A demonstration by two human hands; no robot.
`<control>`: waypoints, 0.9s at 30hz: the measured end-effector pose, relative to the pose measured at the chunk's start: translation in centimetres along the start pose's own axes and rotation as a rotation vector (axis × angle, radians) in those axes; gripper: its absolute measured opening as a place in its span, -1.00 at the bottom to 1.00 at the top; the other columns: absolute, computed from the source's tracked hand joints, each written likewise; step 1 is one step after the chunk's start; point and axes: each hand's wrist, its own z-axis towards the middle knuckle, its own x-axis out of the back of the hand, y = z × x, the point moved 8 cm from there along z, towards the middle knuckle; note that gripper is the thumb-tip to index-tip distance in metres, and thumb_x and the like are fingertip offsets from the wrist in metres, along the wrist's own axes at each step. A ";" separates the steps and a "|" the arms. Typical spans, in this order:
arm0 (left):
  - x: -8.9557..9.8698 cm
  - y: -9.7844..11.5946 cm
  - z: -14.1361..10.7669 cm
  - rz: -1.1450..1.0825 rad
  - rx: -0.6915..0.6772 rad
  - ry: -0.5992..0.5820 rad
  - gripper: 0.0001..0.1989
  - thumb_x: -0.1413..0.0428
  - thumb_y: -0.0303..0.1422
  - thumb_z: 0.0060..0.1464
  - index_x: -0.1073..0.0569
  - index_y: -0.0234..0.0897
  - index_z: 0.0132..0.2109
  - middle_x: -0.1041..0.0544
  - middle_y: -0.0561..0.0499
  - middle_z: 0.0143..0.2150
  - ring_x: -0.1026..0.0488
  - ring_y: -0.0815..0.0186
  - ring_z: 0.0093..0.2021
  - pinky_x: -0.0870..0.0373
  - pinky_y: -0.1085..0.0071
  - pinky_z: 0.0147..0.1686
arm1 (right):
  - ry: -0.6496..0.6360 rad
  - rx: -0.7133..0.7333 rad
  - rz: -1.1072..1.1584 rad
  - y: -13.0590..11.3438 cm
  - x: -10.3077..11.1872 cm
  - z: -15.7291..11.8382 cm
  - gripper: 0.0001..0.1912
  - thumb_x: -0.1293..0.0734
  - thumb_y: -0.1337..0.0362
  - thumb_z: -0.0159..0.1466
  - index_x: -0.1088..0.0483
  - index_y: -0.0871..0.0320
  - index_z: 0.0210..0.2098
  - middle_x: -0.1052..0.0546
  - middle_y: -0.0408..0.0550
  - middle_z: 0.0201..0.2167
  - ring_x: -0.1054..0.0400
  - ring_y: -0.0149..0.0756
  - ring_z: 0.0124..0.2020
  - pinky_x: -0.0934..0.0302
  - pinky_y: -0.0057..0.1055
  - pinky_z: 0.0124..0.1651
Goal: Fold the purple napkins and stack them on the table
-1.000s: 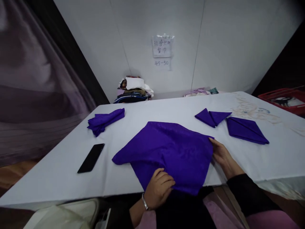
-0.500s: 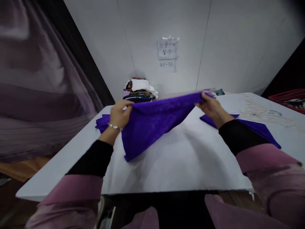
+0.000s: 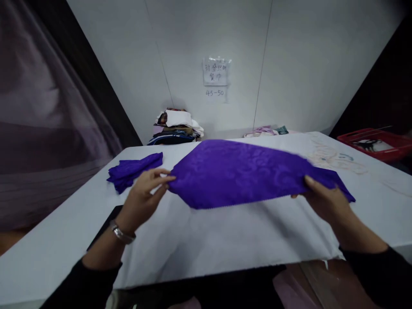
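Observation:
A purple patterned cloth napkin (image 3: 238,174) is stretched out between my two hands above the white-covered table. My left hand (image 3: 146,195) pinches its left corner between thumb and fingers. At the other end, my right hand (image 3: 328,199) grips the edge, thumb on top and fingers underneath. A bunched pile of purple cloth (image 3: 133,169) lies on the table just beyond my left hand. Past my right hand, more purple cloth (image 3: 336,178) rests on the table, partly hidden by the held napkin.
Folded clothes (image 3: 178,126) are stacked against the wall at the back. Pinkish cloth (image 3: 262,131) lies at the table's far edge. A red basket (image 3: 380,143) stands at the right. A paper sign (image 3: 215,73) hangs on the wall, and a curtain (image 3: 41,141) drapes at the left.
The napkin has gone from hanging in a slanted fold to lying spread nearly flat between my hands. Both hands have come lower and moved farther apart.

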 end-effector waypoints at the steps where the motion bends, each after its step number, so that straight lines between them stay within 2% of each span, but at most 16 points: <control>1: -1.5 -0.5 -1.5 -0.022 0.022 -0.044 -0.78 0.00 -0.30 0.12 -0.50 -0.11 -0.15 -0.45 0.00 -0.09 -0.38 0.27 -0.07 -0.36 0.22 -0.08 | 0.034 -0.072 0.000 2.0 0.6 -1.0 -0.77 -0.42 0.09 0.05 -0.45 0.13 -0.49 -0.47 -0.11 -0.55 -0.34 -0.30 -0.54 -0.30 -0.31 -0.44; 4: -5.4 -2.4 -6.2 -0.117 0.160 -0.143 -0.75 0.03 -0.28 0.12 -0.51 -0.10 -0.14 -0.43 -0.03 -0.06 -0.40 0.28 -0.12 -0.42 0.31 -0.18 | 0.071 -0.316 -0.012 7.4 1.2 -4.2 -0.73 -0.43 0.09 0.04 -0.44 0.19 -0.52 -0.47 -0.09 -0.55 -0.33 -0.31 -0.53 -0.30 -0.31 -0.42; 7: -8.1 -4.3 -10.7 -0.180 0.352 -0.166 -0.74 0.04 -0.24 0.10 -0.52 -0.10 -0.18 -0.43 -0.03 -0.07 -0.42 0.26 -0.11 -0.43 0.27 -0.12 | -0.028 -0.489 -0.028 10.9 -0.1 -7.1 -0.67 -0.40 0.03 0.06 -0.44 0.21 -0.52 -0.48 -0.06 -0.55 -0.35 -0.29 -0.51 -0.29 -0.31 -0.37; 9: -9.6 -5.3 -13.5 -0.247 0.506 -0.164 -0.72 0.03 -0.19 0.08 -0.52 -0.11 -0.17 -0.41 -0.04 -0.02 -0.41 0.23 -0.06 -0.43 0.25 -0.11 | -0.112 -0.567 -0.030 12.3 -1.1 -8.6 -0.64 -0.38 0.00 0.07 -0.45 0.21 -0.49 -0.51 -0.03 -0.54 -0.38 -0.26 -0.48 -0.29 -0.30 -0.35; 11: -10.6 -5.9 -15.9 -0.337 0.677 -0.124 -0.64 0.00 -0.14 0.04 -0.44 -0.13 -0.04 -0.30 -0.07 0.13 -0.42 0.22 -0.04 -0.45 0.25 -0.13 | -0.173 -0.614 -0.024 13.0 -1.9 -9.7 -0.62 -0.37 -0.03 0.08 -0.46 0.21 -0.47 -0.52 -0.01 -0.52 -0.39 -0.24 -0.46 -0.28 -0.31 -0.34; 13: -11.0 -6.2 -17.9 -0.388 0.835 -0.061 -0.47 -0.02 -0.08 0.01 -0.28 -0.15 0.12 -0.15 -0.13 0.25 -0.42 0.20 -0.03 -0.45 0.23 -0.11 | -0.218 -0.644 -0.020 13.4 -2.3 -10.3 -0.61 -0.35 -0.03 0.09 -0.47 0.23 -0.48 -0.53 0.01 -0.52 -0.39 -0.26 -0.47 -0.27 -0.33 -0.34; 15: -11.0 -6.1 -19.2 -0.350 0.937 -0.024 -0.34 -0.02 -0.03 -0.01 -0.15 -0.20 0.20 -0.04 -0.19 0.31 -0.41 0.15 0.01 -0.38 0.16 -0.02 | -0.242 -0.665 -0.014 13.7 -2.4 -10.7 -0.60 -0.33 -0.02 0.12 -0.48 0.24 -0.47 -0.54 0.03 -0.51 -0.39 -0.30 -0.49 -0.26 -0.37 -0.35; 17: -10.6 -5.9 -19.6 -0.212 0.949 -0.038 -0.27 0.00 0.01 -0.02 -0.12 -0.27 0.22 0.00 -0.24 0.32 -0.30 0.06 0.12 -0.26 0.08 0.09 | -0.244 -0.675 0.007 13.8 -2.2 -10.9 -0.61 -0.32 -0.01 0.15 -0.48 0.24 -0.45 -0.54 0.02 -0.52 -0.37 -0.34 -0.52 -0.25 -0.40 -0.36; 19: -10.3 -6.1 -19.1 -0.042 0.904 -0.089 -0.24 0.00 0.01 -0.03 -0.11 -0.35 0.23 -0.01 -0.29 0.32 -0.12 -0.02 0.23 -0.11 0.02 0.17 | -0.240 -0.668 0.034 13.7 -2.1 -11.0 -0.61 -0.31 -0.02 0.15 -0.48 0.23 -0.43 -0.53 0.00 -0.54 -0.36 -0.37 -0.54 -0.23 -0.43 -0.40; 22: -10.7 -7.3 -18.0 0.111 0.909 -0.180 -0.21 -0.01 -0.02 -0.02 -0.09 -0.49 0.23 -0.13 -0.40 0.25 0.00 -0.06 0.28 0.00 -0.02 0.20 | -0.206 -0.652 0.062 13.4 -1.9 -11.1 -0.60 -0.33 -0.04 0.13 -0.48 0.22 -0.45 -0.51 -0.02 -0.55 -0.35 -0.37 -0.54 -0.22 -0.46 -0.44; 24: -11.5 -8.4 -17.1 0.082 0.953 -0.201 -0.22 -0.03 -0.06 -0.02 -0.08 -0.49 0.23 -0.20 -0.40 0.21 -0.07 -0.05 0.26 -0.02 -0.02 0.18 | -0.184 -0.640 0.077 13.2 -1.8 -11.2 -0.63 -0.34 -0.03 0.12 -0.48 0.20 -0.46 -0.51 -0.03 -0.53 -0.36 -0.36 -0.52 -0.22 -0.45 -0.45; 27: -12.8 -8.8 -15.2 -0.181 0.983 -0.129 -0.27 -0.09 -0.15 -0.03 -0.06 -0.34 0.24 -0.30 -0.28 0.17 -0.25 0.07 0.17 -0.16 0.12 0.14 | -0.188 -0.618 0.088 12.8 -1.8 -11.3 -0.65 -0.33 0.01 0.14 -0.48 0.20 -0.44 -0.51 -0.02 -0.52 -0.36 -0.35 -0.51 -0.22 -0.44 -0.43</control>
